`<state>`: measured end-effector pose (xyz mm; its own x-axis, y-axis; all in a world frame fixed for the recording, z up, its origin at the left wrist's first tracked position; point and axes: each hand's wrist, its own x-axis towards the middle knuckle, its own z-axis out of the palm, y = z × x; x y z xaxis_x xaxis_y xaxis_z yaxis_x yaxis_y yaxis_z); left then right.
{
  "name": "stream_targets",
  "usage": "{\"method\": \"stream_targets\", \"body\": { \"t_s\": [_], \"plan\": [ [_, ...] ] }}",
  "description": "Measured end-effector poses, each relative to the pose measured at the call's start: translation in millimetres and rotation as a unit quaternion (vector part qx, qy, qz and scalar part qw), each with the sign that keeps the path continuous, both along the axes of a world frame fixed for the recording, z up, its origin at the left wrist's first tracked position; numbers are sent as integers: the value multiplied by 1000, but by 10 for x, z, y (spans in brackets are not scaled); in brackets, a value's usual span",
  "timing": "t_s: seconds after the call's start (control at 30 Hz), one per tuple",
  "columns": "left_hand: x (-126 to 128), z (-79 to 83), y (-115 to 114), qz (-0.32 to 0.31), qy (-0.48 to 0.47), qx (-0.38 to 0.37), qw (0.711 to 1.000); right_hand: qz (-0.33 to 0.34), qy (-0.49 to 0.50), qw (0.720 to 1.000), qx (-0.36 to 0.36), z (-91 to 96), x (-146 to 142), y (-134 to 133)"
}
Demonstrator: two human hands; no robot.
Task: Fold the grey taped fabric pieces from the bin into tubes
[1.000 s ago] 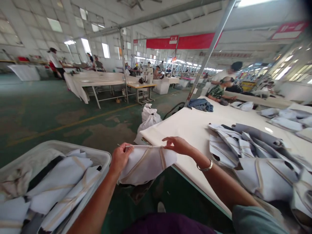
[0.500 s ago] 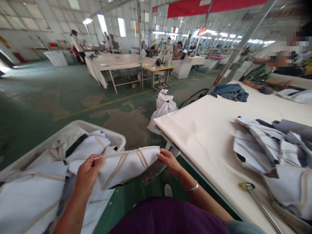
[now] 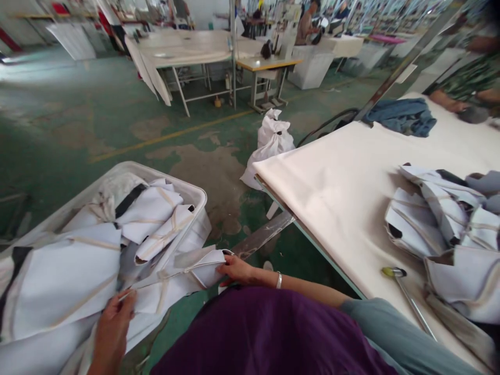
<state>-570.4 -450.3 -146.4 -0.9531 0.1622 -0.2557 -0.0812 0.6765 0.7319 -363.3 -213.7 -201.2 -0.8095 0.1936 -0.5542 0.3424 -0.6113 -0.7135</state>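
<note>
The white fabric panel (image 3: pixel 167 281) stretches between the person's 2 hands, its long axis running from lower left up to the right, low across the front corner of the bin. Its far end points toward the table edge. It is sewn with beige strips that cross it at a slant, and its top edge has a narrow binding that ends in a thin tip by the left hand (image 3: pixel 112 333). That hand is closed in a pinch on the panel's near end, while the right hand (image 3: pixel 238 271), with a silver bangle (image 3: pixel 278 279) on its wrist, grips the far end with curled fingers.

Just left of the panel, a pale plastic bin (image 3: pixel 172 174) is heaped with similar panels (image 3: pixel 152 219), some with black bands. The person's purple shirt (image 3: pixel 269 333) blocks the view below the hands. To the right stands a cream-covered table (image 3: pixel 332 182), holding a pile of panels (image 3: pixel 437 219) and a metal tool with a yellow tip (image 3: pixel 406 297). A white sack (image 3: pixel 271 151) sits on the green floor beyond.
</note>
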Motion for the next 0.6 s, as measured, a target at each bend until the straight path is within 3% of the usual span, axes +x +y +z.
{"method": "stream_targets", "body": {
  "t_s": [0.13, 0.33, 0.43, 0.6],
  "plan": [
    [-117, -88, -8, 0, -32, 19, 999, -80, -71, 994, 5, -165, -96, -124],
    [60, -465, 368, -67, -61, 58, 994, -227, -104, 964, 96, -300, -37, 90],
    [137, -501, 424, -80, -62, 56, 993, -216, -131, 958, 139, -405, 108, 103],
    [75, -439, 276, -167, -123, 11, 978, -119, -187, 932, 285, -582, 427, 58]
  ]
}}
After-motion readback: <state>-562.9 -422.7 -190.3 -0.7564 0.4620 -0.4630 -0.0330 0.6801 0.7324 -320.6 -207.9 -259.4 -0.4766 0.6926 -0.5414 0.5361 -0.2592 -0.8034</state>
